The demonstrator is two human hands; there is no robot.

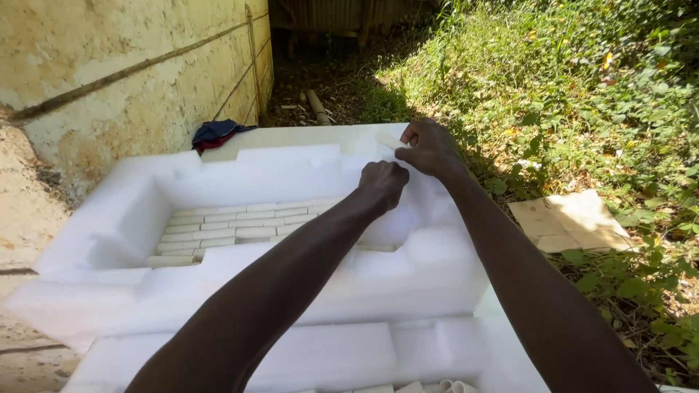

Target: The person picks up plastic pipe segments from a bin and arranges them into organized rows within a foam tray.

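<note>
At 12 o'clock over the far rim of the foam block (306,175), both hands meet. Right hand (431,148) has fingers pinched on a small white piece (388,140), which sticks out toward 9 o'clock from the fingertips, just above the block's far edge. Left hand (383,183) sits just below and beside the right, at 7 o'clock from it, fingers curled into a fist; cannot tell if it grips anything. The two hands are close, nearly touching.

The foam block is big, white and stepped, with a sunken tray in the middle. Inside the tray lie rows of pale bars (233,225), packed side by side, at 9 o'clock from the hands. A second foam slab (320,356) lies at 6 o'clock, under the forearms, with a few white tubes (455,386) at its near edge.

A dark blue and red cloth (216,133) is at 11 o'clock behind the block, by the stained wall (124,80). Flat cardboard (568,222) lies on the ground at 3 o'clock. Weeds (582,94) cover the 1 to 3 o'clock side.
</note>
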